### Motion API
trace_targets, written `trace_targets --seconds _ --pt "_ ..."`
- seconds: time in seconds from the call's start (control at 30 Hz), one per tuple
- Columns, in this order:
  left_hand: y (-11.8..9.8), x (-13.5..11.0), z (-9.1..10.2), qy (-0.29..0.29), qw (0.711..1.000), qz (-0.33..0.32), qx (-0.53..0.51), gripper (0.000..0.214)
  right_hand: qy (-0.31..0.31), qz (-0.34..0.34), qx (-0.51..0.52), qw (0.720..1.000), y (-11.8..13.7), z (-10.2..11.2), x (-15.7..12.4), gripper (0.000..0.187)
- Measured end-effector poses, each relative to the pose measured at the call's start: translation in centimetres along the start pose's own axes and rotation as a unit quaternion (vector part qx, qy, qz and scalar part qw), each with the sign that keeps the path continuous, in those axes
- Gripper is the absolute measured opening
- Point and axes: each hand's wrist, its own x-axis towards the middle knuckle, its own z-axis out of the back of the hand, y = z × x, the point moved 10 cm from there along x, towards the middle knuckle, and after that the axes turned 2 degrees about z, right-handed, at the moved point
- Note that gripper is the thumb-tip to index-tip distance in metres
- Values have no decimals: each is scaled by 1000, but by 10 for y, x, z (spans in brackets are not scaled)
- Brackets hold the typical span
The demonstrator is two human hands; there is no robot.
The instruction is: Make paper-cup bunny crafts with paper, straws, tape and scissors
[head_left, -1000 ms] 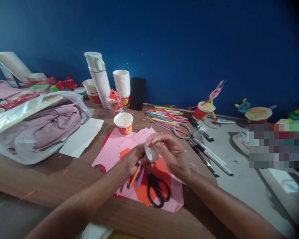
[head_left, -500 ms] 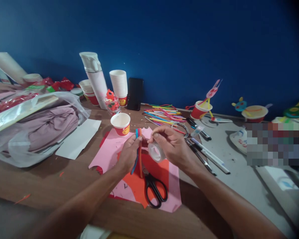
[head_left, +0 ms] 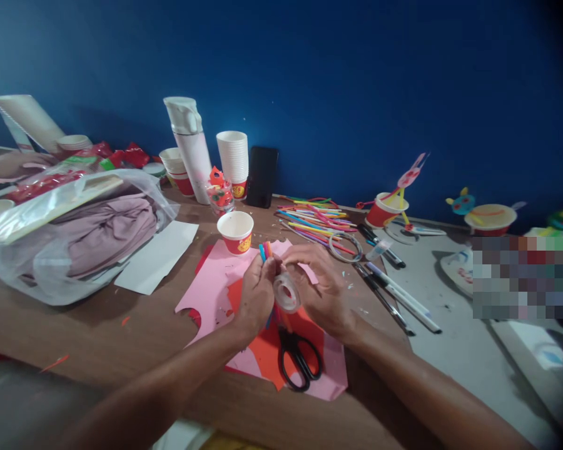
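Note:
Blue, orange and pinkish pipe cleaners [head_left: 264, 251] stand upright together in the closed fingers of my left hand [head_left: 253, 297]. A clear tape roll [head_left: 294, 304] is held in my right hand [head_left: 326, 290], close against the left fingers. Any strip of tape between the hands is too faint to make out. Below them lie black-handled scissors [head_left: 291, 342], their blades partly hidden, on orange paper [head_left: 263, 365] over pink paper [head_left: 201, 284]. Just beyond my left hand, a red and white paper cup [head_left: 237, 244] stands at the pink paper's far edge.
Loose pipe cleaners [head_left: 314, 215] lie behind the hands, with a ring of tape [head_left: 344, 257] and pens [head_left: 403, 297] to the right. A bottle [head_left: 192, 150], stacked cups [head_left: 233, 156] and a phone [head_left: 263, 178] line the wall. A plastic bag [head_left: 70, 281] lies left.
My right hand has brought the tape roll left, up against the left hand. A pinkish pipe cleaner now shows beside the blue and orange ones. The whole view has shifted slightly.

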Motion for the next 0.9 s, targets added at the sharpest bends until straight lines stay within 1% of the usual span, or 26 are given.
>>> trace_targets --seconds 0.03,0.1,0.17,0.23,0.4,0.53,0.6,0.7,0.8,0.9 --pt "0 0 0 -1 1000 -2 0 9 -7 0 8 1000 1 1 1 12" --pt "-1 -1 0 -2 1000 -11 3 10 -15 -26 63 998 -2 1 1 11" --pt "-1 -1 0 -5 1000 -17 9 11 -17 -58 130 990 -7 -2 0 11" --pt "1 -1 -2 -4 1000 -14 11 11 -18 -73 169 983 -9 -4 0 11" --pt "8 -5 -7 8 1000 -6 8 12 -29 -115 206 971 -15 -3 1 6" --pt "3 -6 -12 19 1000 -22 9 12 -33 -141 198 969 -19 1 5 6" --pt "0 -2 -16 42 999 -18 25 11 -7 -157 208 965 -21 1 10 7" --pt "-2 5 -21 95 994 6 56 15 51 -167 204 963 -26 3 20 10" --pt "1 7 -22 141 986 56 64 19 97 -155 165 969 -31 12 28 13" --pt "2 2 -24 177 978 103 49 18 130 -123 147 973 -30 16 32 11"
